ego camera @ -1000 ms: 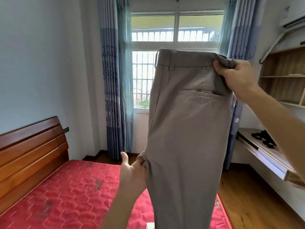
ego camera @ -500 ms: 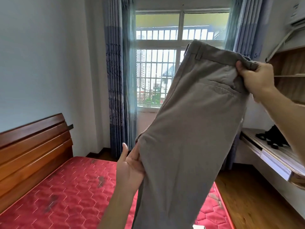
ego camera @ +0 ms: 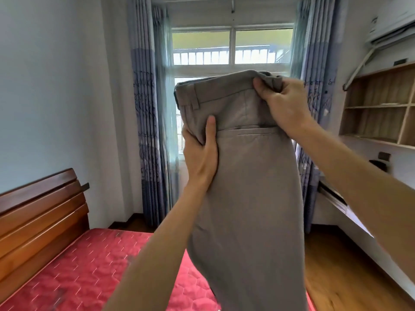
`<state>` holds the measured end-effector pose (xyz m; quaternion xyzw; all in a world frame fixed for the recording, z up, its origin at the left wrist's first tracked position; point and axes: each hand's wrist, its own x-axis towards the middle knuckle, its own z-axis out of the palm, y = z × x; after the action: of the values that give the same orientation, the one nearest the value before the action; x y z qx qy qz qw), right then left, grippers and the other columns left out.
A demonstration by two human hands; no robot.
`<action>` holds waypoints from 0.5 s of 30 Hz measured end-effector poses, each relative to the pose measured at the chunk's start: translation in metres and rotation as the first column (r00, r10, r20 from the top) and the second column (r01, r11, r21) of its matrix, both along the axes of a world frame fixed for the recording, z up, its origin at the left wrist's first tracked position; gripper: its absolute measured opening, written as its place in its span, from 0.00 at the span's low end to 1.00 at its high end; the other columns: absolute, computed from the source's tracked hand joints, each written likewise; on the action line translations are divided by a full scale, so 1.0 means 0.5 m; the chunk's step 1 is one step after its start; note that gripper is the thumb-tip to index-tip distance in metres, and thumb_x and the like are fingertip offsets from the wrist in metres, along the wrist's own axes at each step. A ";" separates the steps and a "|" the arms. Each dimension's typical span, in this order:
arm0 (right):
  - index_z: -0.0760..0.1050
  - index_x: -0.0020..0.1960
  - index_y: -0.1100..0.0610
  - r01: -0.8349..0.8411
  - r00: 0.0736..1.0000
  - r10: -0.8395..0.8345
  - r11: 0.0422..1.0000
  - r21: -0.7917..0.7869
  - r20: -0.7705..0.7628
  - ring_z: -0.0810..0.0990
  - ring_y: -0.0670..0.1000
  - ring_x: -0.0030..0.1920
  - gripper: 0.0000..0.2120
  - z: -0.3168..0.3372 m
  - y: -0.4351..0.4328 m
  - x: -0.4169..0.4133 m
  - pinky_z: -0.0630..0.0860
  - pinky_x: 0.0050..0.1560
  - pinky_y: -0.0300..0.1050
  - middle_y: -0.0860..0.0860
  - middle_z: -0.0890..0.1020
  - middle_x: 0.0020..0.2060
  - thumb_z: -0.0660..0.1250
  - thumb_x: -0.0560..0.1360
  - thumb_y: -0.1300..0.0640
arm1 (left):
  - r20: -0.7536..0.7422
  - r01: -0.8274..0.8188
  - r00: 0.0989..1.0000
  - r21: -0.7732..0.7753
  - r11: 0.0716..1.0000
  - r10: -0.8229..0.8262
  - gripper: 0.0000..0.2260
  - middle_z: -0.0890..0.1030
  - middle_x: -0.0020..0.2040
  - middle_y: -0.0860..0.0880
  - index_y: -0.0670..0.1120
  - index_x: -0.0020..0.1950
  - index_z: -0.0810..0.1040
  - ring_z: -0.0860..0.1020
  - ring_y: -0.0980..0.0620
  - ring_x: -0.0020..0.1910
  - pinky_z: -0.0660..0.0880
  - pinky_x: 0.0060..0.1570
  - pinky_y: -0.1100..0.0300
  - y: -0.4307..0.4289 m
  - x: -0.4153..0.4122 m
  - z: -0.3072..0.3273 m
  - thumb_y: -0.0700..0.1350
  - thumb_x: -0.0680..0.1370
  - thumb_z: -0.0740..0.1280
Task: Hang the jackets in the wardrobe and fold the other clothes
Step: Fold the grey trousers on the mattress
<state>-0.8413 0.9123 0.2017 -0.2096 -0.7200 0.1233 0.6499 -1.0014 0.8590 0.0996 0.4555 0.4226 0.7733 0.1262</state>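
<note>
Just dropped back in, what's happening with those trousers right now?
A person is holding a pair of grey trousers up in the air in front of the window. The right hand grips the waistband at its top corner. The left hand pinches the opposite edge just below the waistband, thumb on the front. The legs hang down over the red mattress, and no fold has been made yet.
</note>
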 end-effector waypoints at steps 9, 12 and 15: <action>0.68 0.28 0.60 0.193 0.979 -0.193 0.981 0.008 0.058 0.65 0.42 0.25 0.29 -0.009 0.038 0.032 0.63 0.29 0.35 0.48 0.68 0.24 0.68 0.76 0.40 | -0.172 -0.112 0.976 0.118 0.987 0.131 0.24 0.65 0.28 0.50 0.44 0.31 0.64 0.63 0.56 0.27 0.61 0.29 0.63 0.062 -0.078 0.032 0.55 0.83 0.61; 0.72 0.30 0.65 0.159 0.987 -0.157 0.983 -0.088 0.024 0.68 0.43 0.27 0.31 -0.026 0.063 -0.002 0.65 0.28 0.35 0.51 0.72 0.25 0.68 0.75 0.39 | -0.200 -0.004 0.980 -0.017 1.000 0.001 0.25 0.68 0.29 0.49 0.43 0.32 0.67 0.67 0.55 0.28 0.66 0.29 0.60 0.056 -0.113 0.038 0.57 0.83 0.58; 0.80 0.40 0.66 0.096 0.995 -0.089 0.980 -0.175 0.049 0.76 0.48 0.33 0.29 -0.054 0.101 -0.057 0.69 0.32 0.36 0.55 0.79 0.32 0.67 0.76 0.38 | -0.159 0.083 0.981 -0.175 0.981 -0.111 0.20 0.82 0.34 0.53 0.42 0.39 0.79 0.80 0.58 0.32 0.77 0.34 0.65 0.052 -0.164 0.056 0.59 0.78 0.67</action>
<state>-0.8698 0.9628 0.1748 -0.3021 -0.7088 0.1522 0.6190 -1.0834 0.8850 0.1276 0.5273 0.4723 0.6866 0.1656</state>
